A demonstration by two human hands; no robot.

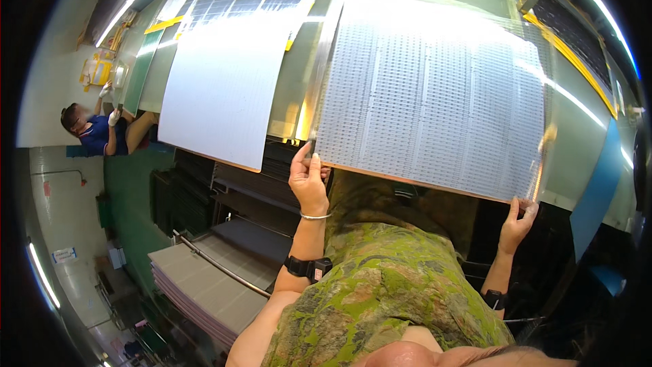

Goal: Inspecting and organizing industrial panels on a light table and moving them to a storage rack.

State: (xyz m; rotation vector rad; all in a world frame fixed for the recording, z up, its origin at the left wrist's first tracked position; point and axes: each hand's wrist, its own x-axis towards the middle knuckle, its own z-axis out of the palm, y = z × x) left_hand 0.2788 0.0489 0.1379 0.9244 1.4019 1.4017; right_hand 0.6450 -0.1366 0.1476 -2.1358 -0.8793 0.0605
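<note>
In front of me a large flat panel [435, 102] with rows of small repeated marks lies on the table, its near edge copper-coloured and projecting toward me. My left hand [309, 180] is at the panel's near left corner, thumb and fingers pinched together there; a small dark patch shows at the fingertips, too small to name. My right hand [519, 221] pinches the near right corner between thumb and fingers. A clear margin, like a transparent sheet, shows along the panel's right side. Glare hides part of the far end.
Left of the panel lies a plain white sheet [221, 95] with a copper-coloured near edge. A blue sheet [598, 190] hangs over the table edge at right. Stacked boards [204, 272] stand on a rack at lower left. Another person [109, 132] wearing gloves works at far left.
</note>
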